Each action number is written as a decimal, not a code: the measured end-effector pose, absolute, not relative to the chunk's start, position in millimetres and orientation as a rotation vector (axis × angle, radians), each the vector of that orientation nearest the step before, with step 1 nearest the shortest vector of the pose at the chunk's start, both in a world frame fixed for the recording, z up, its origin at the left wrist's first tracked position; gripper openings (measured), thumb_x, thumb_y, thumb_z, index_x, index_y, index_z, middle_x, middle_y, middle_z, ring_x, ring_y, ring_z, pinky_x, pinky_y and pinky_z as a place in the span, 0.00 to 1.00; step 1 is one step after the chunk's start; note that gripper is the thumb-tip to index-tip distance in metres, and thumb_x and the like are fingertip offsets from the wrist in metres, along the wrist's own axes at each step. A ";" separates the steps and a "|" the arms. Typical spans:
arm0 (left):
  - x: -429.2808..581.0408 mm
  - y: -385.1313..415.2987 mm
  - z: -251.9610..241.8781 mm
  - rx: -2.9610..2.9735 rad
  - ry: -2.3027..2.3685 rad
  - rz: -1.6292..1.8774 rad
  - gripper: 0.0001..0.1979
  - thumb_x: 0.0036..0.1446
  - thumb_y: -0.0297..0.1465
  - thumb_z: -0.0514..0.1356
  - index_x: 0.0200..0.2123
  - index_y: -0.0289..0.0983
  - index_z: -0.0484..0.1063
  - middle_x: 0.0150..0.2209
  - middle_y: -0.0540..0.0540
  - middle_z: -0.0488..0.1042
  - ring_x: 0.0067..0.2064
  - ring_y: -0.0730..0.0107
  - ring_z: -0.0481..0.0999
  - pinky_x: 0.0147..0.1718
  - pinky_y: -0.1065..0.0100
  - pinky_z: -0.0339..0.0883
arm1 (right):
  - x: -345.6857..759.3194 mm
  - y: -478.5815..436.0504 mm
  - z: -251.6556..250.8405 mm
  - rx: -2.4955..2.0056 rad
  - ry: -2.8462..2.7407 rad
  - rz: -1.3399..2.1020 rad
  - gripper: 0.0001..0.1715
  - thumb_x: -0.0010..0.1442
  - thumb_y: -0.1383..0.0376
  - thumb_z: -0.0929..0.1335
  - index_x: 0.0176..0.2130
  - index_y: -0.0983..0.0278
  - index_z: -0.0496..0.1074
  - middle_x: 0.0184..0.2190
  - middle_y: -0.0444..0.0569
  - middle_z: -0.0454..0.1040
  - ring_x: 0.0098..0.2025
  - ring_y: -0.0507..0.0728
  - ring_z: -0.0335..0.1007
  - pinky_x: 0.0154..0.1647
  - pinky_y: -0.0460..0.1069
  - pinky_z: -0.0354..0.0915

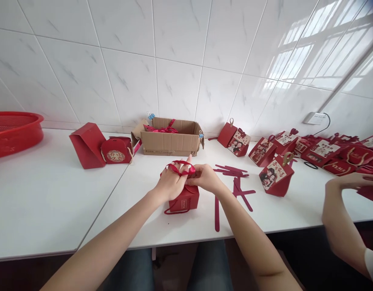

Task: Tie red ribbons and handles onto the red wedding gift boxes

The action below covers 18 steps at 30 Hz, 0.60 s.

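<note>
A small red gift box [184, 201] with a dark red cord handle stands on the table in front of me. Just above its top, my left hand [171, 182] has a shiny red ribbon [177, 162] looped over its fingers, one finger pointing away from me. Beside it, my right hand [206, 178] is closed, its thumb and fingers pinching the ribbon near the box's top. Where the fingertips meet, the ribbon and part of the box lid are hidden.
Dark red strips [217, 213] lie right of the box. Behind stands a cardboard box [171, 144] holding red ribbon. Finished-looking red boxes [276, 178] stand at the right, others [88, 146] at the left near a red basket [18, 139]. Another person's arm [341, 210] reaches in at right.
</note>
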<state>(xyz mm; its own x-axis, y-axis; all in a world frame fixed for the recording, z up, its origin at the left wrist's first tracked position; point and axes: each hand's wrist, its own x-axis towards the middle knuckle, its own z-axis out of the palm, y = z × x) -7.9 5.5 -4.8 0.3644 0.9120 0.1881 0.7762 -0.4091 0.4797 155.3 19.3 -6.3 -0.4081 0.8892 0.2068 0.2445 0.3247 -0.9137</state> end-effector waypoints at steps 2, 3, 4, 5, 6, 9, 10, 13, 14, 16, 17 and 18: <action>-5.5 3.6 -4.9 2.396 1.509 0.652 0.26 0.66 0.37 0.38 0.67 0.48 0.46 0.65 0.47 0.58 0.66 0.54 0.54 0.62 0.49 0.48 | 156.5 20.4 -5.2 -0.981 -1.837 1.191 0.04 0.45 0.67 0.71 0.25 0.65 0.72 0.19 0.40 0.68 0.23 0.50 0.62 0.25 0.45 0.59; -4.5 3.0 -5.1 2.414 1.499 0.678 0.26 0.67 0.36 0.39 0.67 0.47 0.45 0.66 0.47 0.56 0.67 0.54 0.51 0.63 0.48 0.46 | 156.2 20.2 -5.1 -0.954 -1.830 1.218 0.02 0.45 0.68 0.70 0.24 0.65 0.72 0.18 0.39 0.67 0.23 0.49 0.62 0.25 0.45 0.59; -3.8 2.6 -5.4 2.419 1.484 0.707 0.26 0.67 0.36 0.38 0.67 0.47 0.45 0.67 0.46 0.54 0.68 0.54 0.49 0.63 0.48 0.44 | 155.4 19.7 -5.4 -0.925 -1.809 1.240 0.02 0.45 0.68 0.70 0.25 0.65 0.72 0.19 0.39 0.67 0.23 0.49 0.62 0.25 0.45 0.59; -3.3 2.4 -5.6 2.417 1.474 0.734 0.26 0.67 0.36 0.38 0.67 0.46 0.44 0.67 0.46 0.52 0.68 0.54 0.48 0.63 0.48 0.44 | 154.1 19.0 -6.1 -0.893 -1.780 1.261 0.02 0.45 0.69 0.69 0.26 0.65 0.73 0.20 0.40 0.69 0.24 0.49 0.63 0.26 0.45 0.60; -3.1 2.4 -5.8 2.414 1.472 0.753 0.26 0.67 0.36 0.37 0.68 0.46 0.43 0.68 0.46 0.51 0.68 0.55 0.47 0.63 0.48 0.44 | 152.5 18.3 -7.3 -0.860 -1.746 1.282 0.05 0.45 0.69 0.69 0.28 0.65 0.74 0.22 0.41 0.71 0.25 0.50 0.65 0.27 0.46 0.62; -3.1 3.5 -6.5 2.410 1.510 0.779 0.26 0.67 0.37 0.38 0.67 0.45 0.45 0.68 0.45 0.51 0.69 0.53 0.46 0.63 0.47 0.43 | 148.0 17.4 -13.1 -0.778 -1.669 1.308 0.09 0.46 0.69 0.70 0.33 0.65 0.75 0.26 0.43 0.75 0.29 0.52 0.70 0.32 0.47 0.65; -3.1 4.3 -6.8 2.402 1.503 0.789 0.26 0.67 0.37 0.39 0.67 0.44 0.46 0.68 0.45 0.52 0.68 0.53 0.48 0.63 0.48 0.44 | 147.0 17.5 -15.5 -0.764 -1.658 1.303 0.10 0.46 0.69 0.70 0.33 0.64 0.75 0.27 0.43 0.75 0.29 0.52 0.70 0.32 0.47 0.66; -2.8 8.3 -8.1 2.281 1.361 0.840 0.27 0.67 0.39 0.39 0.68 0.44 0.43 0.66 0.45 0.56 0.66 0.58 0.56 0.62 0.55 0.51 | 146.2 18.4 -21.9 -0.783 -1.637 1.269 0.09 0.47 0.68 0.70 0.33 0.64 0.74 0.26 0.43 0.74 0.27 0.51 0.69 0.30 0.46 0.65; -2.6 10.1 -8.6 2.215 1.304 0.846 0.28 0.67 0.41 0.38 0.68 0.44 0.41 0.65 0.45 0.58 0.65 0.61 0.57 0.62 0.58 0.52 | 146.6 18.4 -23.4 -0.792 -1.619 1.261 0.10 0.47 0.68 0.70 0.34 0.64 0.73 0.27 0.43 0.74 0.27 0.50 0.69 0.29 0.46 0.65; -2.1 14.1 -9.5 2.114 1.240 0.847 0.28 0.67 0.43 0.36 0.68 0.44 0.38 0.64 0.46 0.60 0.65 0.63 0.58 0.62 0.60 0.53 | 147.9 17.9 -25.0 -0.780 -1.562 1.279 0.13 0.47 0.67 0.71 0.37 0.63 0.72 0.29 0.43 0.74 0.28 0.50 0.70 0.31 0.46 0.67; -1.7 16.3 -9.9 2.066 1.220 0.842 0.29 0.67 0.44 0.35 0.69 0.45 0.37 0.64 0.47 0.60 0.66 0.64 0.57 0.62 0.61 0.53 | 148.7 17.3 -25.3 -0.765 -1.523 1.299 0.15 0.47 0.66 0.71 0.38 0.63 0.71 0.31 0.44 0.74 0.30 0.51 0.71 0.34 0.47 0.68; -1.4 18.5 -10.3 2.019 1.210 0.833 0.29 0.67 0.45 0.33 0.69 0.45 0.35 0.64 0.47 0.60 0.66 0.64 0.56 0.63 0.60 0.52 | 149.6 16.7 -25.5 -0.743 -1.477 1.325 0.18 0.47 0.65 0.72 0.40 0.62 0.69 0.33 0.44 0.75 0.31 0.51 0.72 0.37 0.48 0.69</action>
